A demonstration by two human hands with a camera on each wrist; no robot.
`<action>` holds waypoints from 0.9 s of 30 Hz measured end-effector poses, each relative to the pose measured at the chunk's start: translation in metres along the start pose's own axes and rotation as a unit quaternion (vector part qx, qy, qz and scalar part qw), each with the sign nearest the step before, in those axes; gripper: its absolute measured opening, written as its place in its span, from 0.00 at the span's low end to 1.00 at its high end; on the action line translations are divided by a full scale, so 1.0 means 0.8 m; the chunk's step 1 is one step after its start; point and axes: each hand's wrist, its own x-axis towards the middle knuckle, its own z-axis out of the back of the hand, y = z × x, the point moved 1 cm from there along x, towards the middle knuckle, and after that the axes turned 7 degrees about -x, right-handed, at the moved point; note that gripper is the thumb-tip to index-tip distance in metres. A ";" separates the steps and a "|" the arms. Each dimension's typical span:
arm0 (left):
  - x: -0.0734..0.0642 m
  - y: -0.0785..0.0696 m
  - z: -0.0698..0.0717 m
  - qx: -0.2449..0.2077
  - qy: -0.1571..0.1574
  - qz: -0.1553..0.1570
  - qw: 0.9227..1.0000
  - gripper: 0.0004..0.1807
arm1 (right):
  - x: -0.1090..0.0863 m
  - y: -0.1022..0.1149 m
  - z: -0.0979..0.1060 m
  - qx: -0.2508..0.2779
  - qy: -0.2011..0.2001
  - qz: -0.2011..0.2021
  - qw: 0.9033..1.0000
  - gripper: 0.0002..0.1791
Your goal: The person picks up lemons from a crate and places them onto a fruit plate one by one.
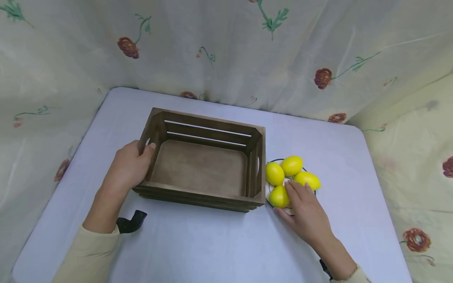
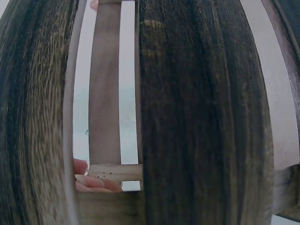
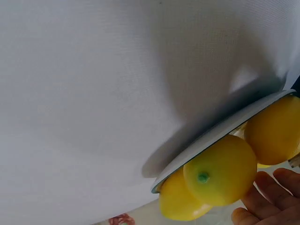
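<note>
In the head view a brown slatted wooden crate [image 1: 201, 165] stands at the middle of the table. My left hand [image 1: 131, 163] grips its left end at the handle slot, thumb over the inner side. Fingertips [image 2: 93, 183] show through a gap beside the dark wood in the left wrist view. Right of the crate, a round plate [image 1: 288, 211] with dark rings bears several yellow lemons. My right hand [image 1: 306, 210] reaches over it, thumb and fingers spread beside the nearest lemon [image 1: 279, 196]. Another lemon [image 3: 220, 171], green-tipped, lies by the right fingertips [image 3: 262, 180]; contact is unclear.
A white cloth [image 1: 209, 243] covers the table. Floral curtains [image 1: 226, 47] hang behind it and at both sides. A black strap end [image 1: 132, 222] sticks out from the left wrist. The crate's right end stands close beside the plate.
</note>
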 end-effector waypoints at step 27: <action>-0.023 0.032 0.074 0.088 -0.074 -0.062 0.991 0.40 | -0.009 -0.051 0.072 0.018 0.014 -0.136 0.990 0.46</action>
